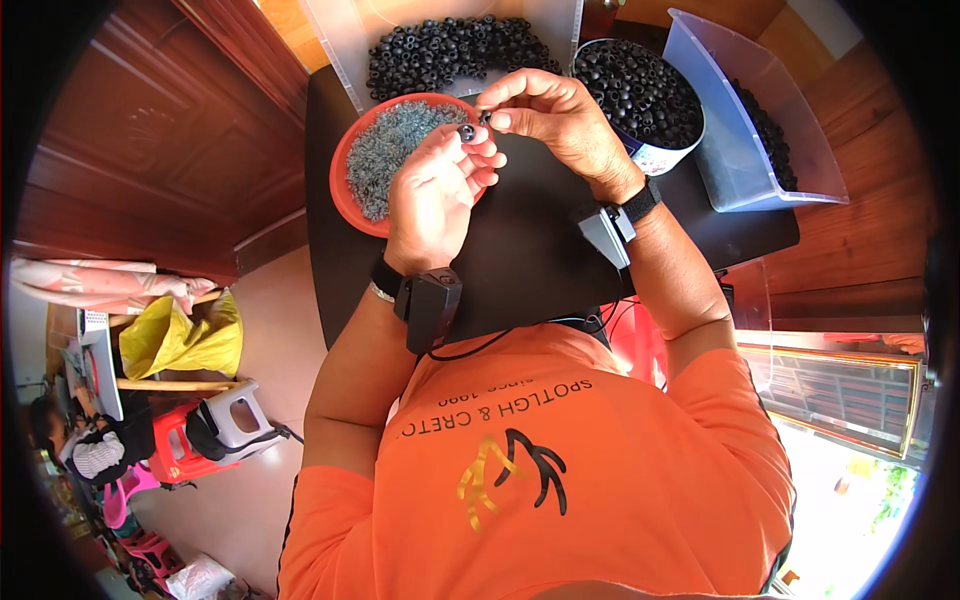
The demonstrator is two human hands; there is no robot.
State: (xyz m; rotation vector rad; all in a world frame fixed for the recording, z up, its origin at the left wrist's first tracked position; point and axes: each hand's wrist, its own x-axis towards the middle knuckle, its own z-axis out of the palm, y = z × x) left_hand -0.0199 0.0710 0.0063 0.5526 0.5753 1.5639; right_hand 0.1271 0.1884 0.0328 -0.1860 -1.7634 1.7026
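Pinching on both sides: my left grip (pixel 440 185), palm up at 12 o'clock from my chest, has a glossy black part (pixel 467 132) at its fingertips; my right grip (pixel 560 125), at 2 o'clock from it, has thumb and forefinger closed on a small dark piece (pixel 485 118), mostly hidden. Part and piece sit near each other; can't tell if they touch. Black part reads as hard plastic: light, stiff, hard to break, likely to skate if squeezed off-centre. Best hold is across the side, fingertips only, end face clear. Dark piece: detail too small to read; I'd treat it as light and easy to drop. Around: orange bowl (pixel 337 180) of grey-blue bits (pixel 380 150) at 11 o'clock, rim partly under my left grip; clear box (pixel 350 30) of black pieces at 12; round tub (pixel 665 160) of the same at 1, just beside my right grip; translucent bin (pixel 715 120) at 2. Black surface (pixel 520 240) below. Obstacles: bowl rim, tub wall, bulky left wrist unit (pixel 433 305) and right wrist unit (pixel 605 235), plus a cable (pixel 475 345) at 6 o'clock from the hands.
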